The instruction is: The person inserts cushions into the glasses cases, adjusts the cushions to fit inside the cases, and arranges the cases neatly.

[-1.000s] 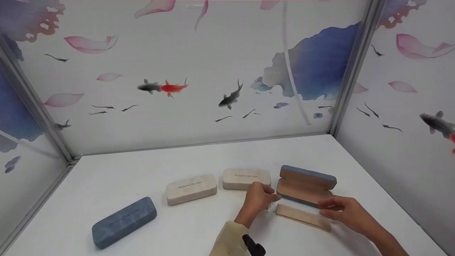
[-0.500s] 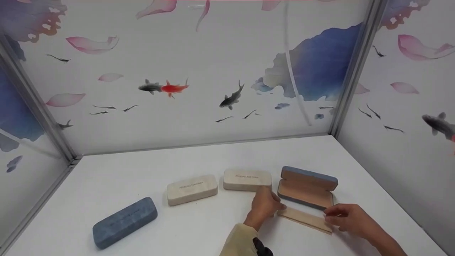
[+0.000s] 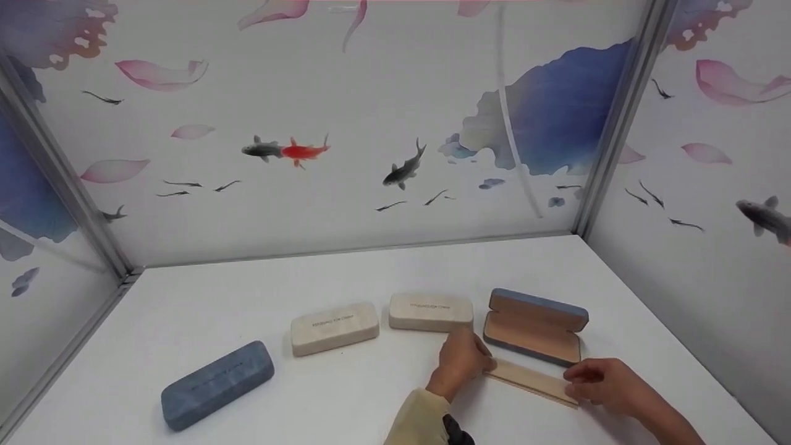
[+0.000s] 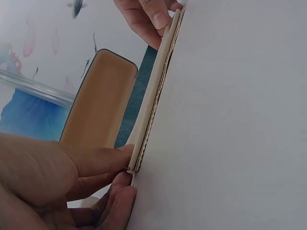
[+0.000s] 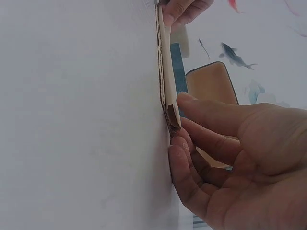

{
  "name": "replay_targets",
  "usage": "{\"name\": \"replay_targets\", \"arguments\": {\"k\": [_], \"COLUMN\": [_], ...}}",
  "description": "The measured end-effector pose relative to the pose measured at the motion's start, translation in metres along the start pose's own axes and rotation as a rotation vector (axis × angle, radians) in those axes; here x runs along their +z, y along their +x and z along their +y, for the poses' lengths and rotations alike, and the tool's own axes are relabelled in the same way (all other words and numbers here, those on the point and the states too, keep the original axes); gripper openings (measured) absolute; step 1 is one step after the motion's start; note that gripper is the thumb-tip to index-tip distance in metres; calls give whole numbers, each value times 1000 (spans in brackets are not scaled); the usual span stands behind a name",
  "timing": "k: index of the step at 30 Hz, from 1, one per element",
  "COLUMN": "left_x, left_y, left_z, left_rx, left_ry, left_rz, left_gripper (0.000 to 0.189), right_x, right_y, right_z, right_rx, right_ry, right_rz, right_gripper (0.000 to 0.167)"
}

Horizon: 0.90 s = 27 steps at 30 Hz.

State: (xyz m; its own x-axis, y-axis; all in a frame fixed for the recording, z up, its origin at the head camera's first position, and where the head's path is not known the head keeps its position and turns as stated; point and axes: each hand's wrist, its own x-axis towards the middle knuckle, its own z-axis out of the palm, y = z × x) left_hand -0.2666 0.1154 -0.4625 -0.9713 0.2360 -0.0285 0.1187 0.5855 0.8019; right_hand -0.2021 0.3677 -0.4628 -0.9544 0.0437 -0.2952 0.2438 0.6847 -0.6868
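Note:
A flat tan cardboard piece (image 3: 531, 379), layered with corrugated edges, lies low over the table in front of an open glasses case (image 3: 532, 334). My left hand (image 3: 460, 358) pinches its left end, the thumb on top and fingers below, as the left wrist view shows. At the other end my right hand (image 5: 254, 153) pinches the cardboard between thumb and fingers. The open case is blue outside and tan inside, its lid tilted back. Part of each end of the cardboard is hidden by fingers in the head view.
Two cream glasses cases, one nearer the middle (image 3: 335, 329) and one beside my left hand (image 3: 431, 313), lie closed on the white table (image 3: 247, 309). A closed blue case (image 3: 217, 384) lies at the left. Printed walls (image 3: 309, 204) border the table at the back and sides.
My left hand has moved right and down onto the cardboard's left end. The right hand has shifted slightly down to its right end. The cases stay put.

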Motion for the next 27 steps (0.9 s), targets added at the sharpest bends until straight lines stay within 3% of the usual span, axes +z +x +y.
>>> {"name": "replay_targets", "arguments": {"k": [7,14,17,27], "left_x": [-6,-10,-10,-7], "left_y": [-5,-3,-1,7], "left_z": [2,2,1,-1], "left_rx": [18,-20,-30,-86], "left_ry": [-91,-195,-232,-368], "left_rz": [-14,-80,-103,-46], "left_gripper": [19,15,11,11], "right_x": [-1,-2,-4,-11], "right_y": [-1,-1,-3,-6], "right_z": [3,5,5,-5], "right_rx": [-41,-3,-32,-38], "right_ry": [-12,67,127,215], "right_rz": [-11,-18,-50,24], "right_gripper": [20,25,28,39]}}
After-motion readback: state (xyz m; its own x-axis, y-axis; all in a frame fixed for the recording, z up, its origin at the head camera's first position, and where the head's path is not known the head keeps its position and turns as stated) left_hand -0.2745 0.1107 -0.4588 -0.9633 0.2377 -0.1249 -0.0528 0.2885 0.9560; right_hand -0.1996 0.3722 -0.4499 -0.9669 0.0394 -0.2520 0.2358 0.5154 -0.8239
